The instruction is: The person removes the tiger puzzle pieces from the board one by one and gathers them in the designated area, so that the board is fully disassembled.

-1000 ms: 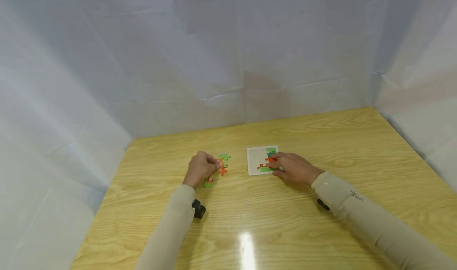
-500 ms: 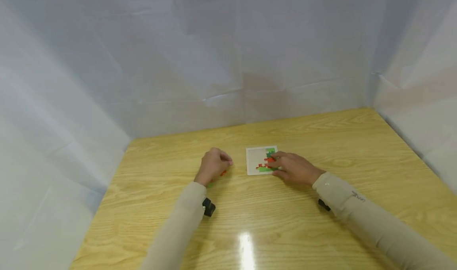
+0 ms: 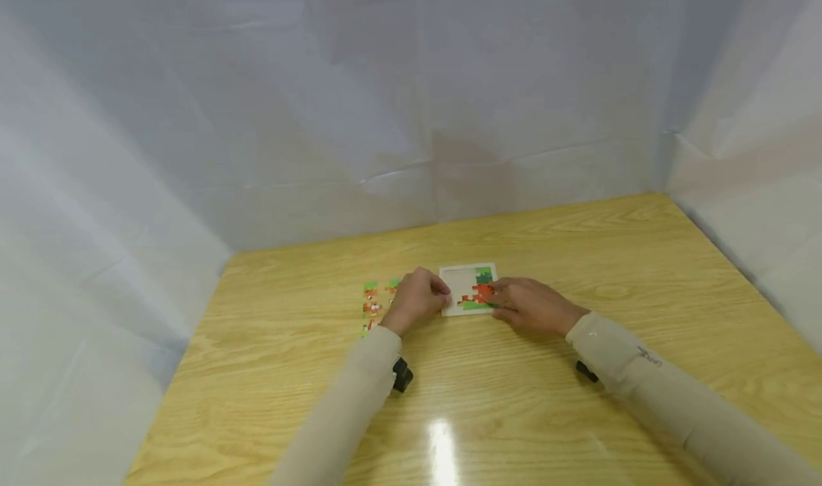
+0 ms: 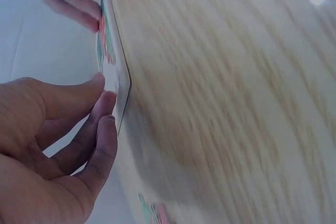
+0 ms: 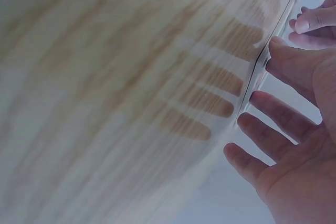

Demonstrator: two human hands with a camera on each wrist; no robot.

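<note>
A square white puzzle tray (image 3: 467, 265) lies on the table, with joined red and green jigsaw pieces (image 3: 483, 293) along its right side and lower edge. My left hand (image 3: 417, 300) is at the tray's left rim, thumb and fingertips pinched together; the small puzzle piece between them is almost wholly hidden. Over the tray's right side, my right hand (image 3: 533, 306) rests its straight fingers on the pieces and rim. The right wrist view shows those fingers (image 5: 273, 134) spread, with the thumb along the tray's edge.
Several loose jigsaw pieces (image 3: 371, 307) lie left of the tray, some partly covered by the left hand. The wooden table (image 3: 488, 400) ends at white sheeting (image 3: 334, 208) behind and at both sides.
My left hand has moved right from the loose pieces to the tray's left rim, uncovering pieces behind it. The right hand stays in place on the tray.
</note>
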